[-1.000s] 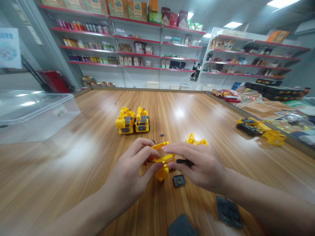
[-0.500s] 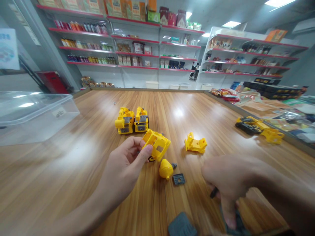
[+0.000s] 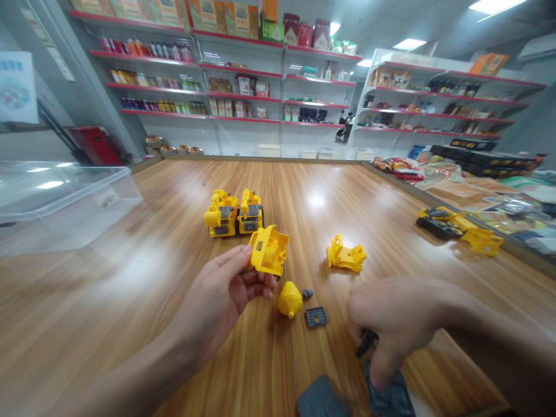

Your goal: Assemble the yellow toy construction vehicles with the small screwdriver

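My left hand (image 3: 219,295) pinches a hollow yellow toy vehicle body (image 3: 270,250) above the table, tilted so its open inside shows. Below it lie a yellow toy mixer drum (image 3: 290,300), a small grey part (image 3: 307,293) and a square grey plate with a hole (image 3: 317,317). My right hand (image 3: 397,318) is closed, knuckles up, on a short dark piece (image 3: 367,344) whose kind I cannot make out. Its thumb is over a dark grey flat part (image 3: 391,395) at the near edge. Left of that rests another grey part (image 3: 322,398). A yellow toy frame (image 3: 346,255) lies beyond my right hand.
Two yellow toy vehicles (image 3: 234,214) stand side by side beyond my left hand. A yellow tracked toy (image 3: 438,223) is at the table's right edge. A clear plastic bin (image 3: 78,202) sits at left. Packaged goods (image 3: 469,191) lie right, and stocked shelves (image 3: 243,75) line the back.
My left hand has turned the yellow body over, so its inside faces me. My right hand has moved slightly left, and more of the grey part under it shows.
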`<state>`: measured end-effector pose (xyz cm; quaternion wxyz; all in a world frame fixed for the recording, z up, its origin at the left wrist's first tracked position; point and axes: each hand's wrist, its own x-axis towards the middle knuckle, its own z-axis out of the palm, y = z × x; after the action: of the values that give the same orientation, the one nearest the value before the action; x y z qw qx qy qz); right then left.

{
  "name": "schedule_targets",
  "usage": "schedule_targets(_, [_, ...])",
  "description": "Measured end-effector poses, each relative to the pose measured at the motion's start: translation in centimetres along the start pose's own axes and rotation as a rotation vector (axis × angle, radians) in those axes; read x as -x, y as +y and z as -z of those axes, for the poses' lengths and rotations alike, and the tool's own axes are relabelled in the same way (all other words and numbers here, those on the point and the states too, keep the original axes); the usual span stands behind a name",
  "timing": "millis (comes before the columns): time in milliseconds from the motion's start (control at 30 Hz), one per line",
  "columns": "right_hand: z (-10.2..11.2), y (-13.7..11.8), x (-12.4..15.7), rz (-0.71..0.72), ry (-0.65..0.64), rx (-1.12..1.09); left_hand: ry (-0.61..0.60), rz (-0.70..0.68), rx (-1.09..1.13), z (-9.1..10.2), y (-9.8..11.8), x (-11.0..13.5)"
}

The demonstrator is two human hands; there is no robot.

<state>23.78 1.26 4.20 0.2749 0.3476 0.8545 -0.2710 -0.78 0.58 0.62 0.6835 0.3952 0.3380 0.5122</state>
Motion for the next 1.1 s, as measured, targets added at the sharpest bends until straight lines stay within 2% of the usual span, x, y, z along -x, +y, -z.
schedule_targets(167, [0.0, 0.5, -0.8, 0.047, 0.145, -0.057, 0.022, 0.043, 0.079, 0.2, 0.1, 0.1])
schedule_targets(500, [0.1, 1.6, -2.3, -0.077, 0.536, -0.173, 0.070, 0.001, -0.050, 0.4, -0.1, -0.2])
schedule_targets(567, [0.3, 1.5, -2.1, -0.077, 0.536, -0.208, 0.067, -0.009, -0.073, 0.5, -0.2, -0.2])
schedule_targets(733, [0.4, 1.2, -1.7, -0.009, 0.386, -0.203, 0.085, -0.011, -0.099, 0.6, -0.4, -0.2])
schedule_targets(867, [0.3, 0.9, -1.6, 0.044, 0.424, -0.166, 0.099, -0.007, -0.087, 0.6, -0.4, -0.2])
schedule_targets(967, [0.2, 0.7, -1.7, 0.108, 0.558, -0.185, 0.095, 0.000, -0.080, 0.6, -0.3, -0.1])
schedule_targets(1100, [0.1, 0.3, -2.2, 0.164, 0.840, -0.307, 0.049, 0.020, -0.070, 0.3, -0.1, 0.1])
